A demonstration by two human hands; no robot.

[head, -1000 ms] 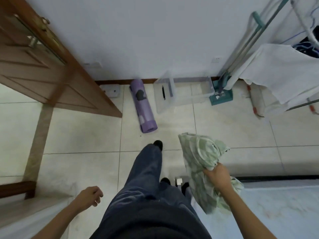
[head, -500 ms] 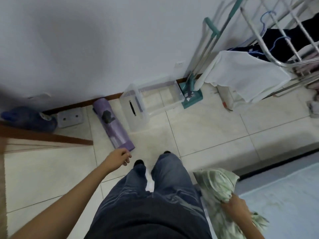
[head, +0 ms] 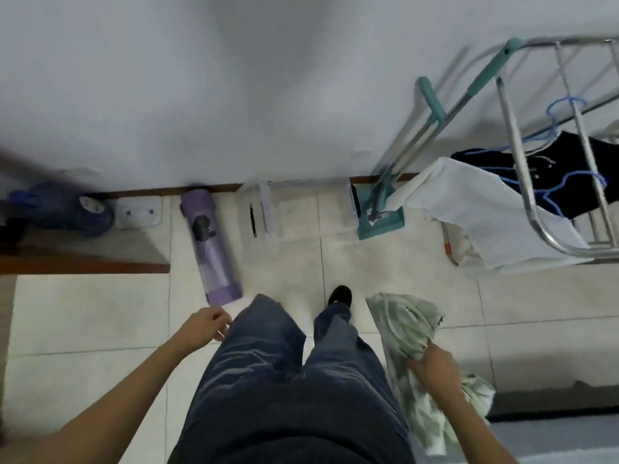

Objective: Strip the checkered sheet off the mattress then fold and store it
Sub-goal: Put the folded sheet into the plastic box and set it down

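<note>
The green and white checkered sheet (head: 407, 333) hangs bunched up at my right side, above the tiled floor. My right hand (head: 435, 365) grips it in the middle, and cloth trails below and behind the hand. Beside my left thigh, my left hand (head: 207, 324) hangs with fingers loosely curled and holds nothing. A clear plastic storage box (head: 259, 212) stands on the floor against the wall straight ahead. The mattress is out of view.
A rolled purple mat (head: 211, 242) lies on the tiles left of the box. A teal mop (head: 380, 219) leans on the wall. A metal drying rack (head: 549, 182) with a white cloth and dark clothes stands at right. A door edge (head: 83, 262) is at left.
I have stepped closer to the wall and the view has turned. The sheet dropped lower at my right side, then rose a little. My left hand swung forward beside my thigh.
</note>
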